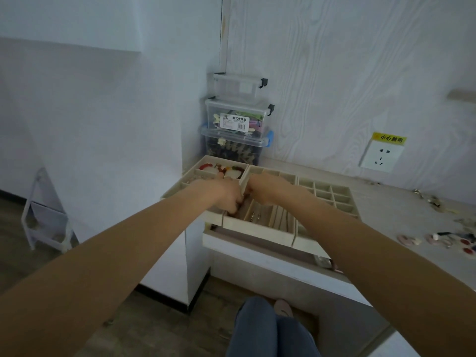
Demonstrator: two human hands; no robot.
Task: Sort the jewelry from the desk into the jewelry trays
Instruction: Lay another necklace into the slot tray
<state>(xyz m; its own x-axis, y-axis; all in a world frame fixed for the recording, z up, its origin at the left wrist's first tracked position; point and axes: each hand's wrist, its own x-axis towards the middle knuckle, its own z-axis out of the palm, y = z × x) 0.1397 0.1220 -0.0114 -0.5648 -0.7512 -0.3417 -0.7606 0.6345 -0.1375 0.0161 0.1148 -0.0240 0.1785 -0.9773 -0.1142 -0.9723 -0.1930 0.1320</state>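
Forearms reach in from the lower left and lower right corners and meet at the centre of the frame, both stretched nearly straight over the desk edge. Your left hand (pixel 226 195) is curled knuckles-up with its fingers bent down into the middle jewelry tray (pixel 260 222); your right hand (pixel 265 189) is curled beside it, and the two touch at the fingertips. Whatever they pinch is hidden between them, so you cannot tell whether either hand holds a piece or is simply clenched.

Three beige trays sit side by side at the desk's (pixel 401 222) left end. The left tray (pixel 206 168), just above your left hand, holds red and white pieces in its far compartments. The middle tray has long slots with small earrings (pixel 253 216) in one, right below your hands. The right grid tray (pixel 332 195) lies above your right forearm.

Loose jewelry (pixel 463 243) remains scattered at the right edge of the frame, well apart from the trays. Stacked clear storage boxes (pixel 238 122) stand in the corner behind the trays, and a wall socket (pixel 381 154) sits at centre right.
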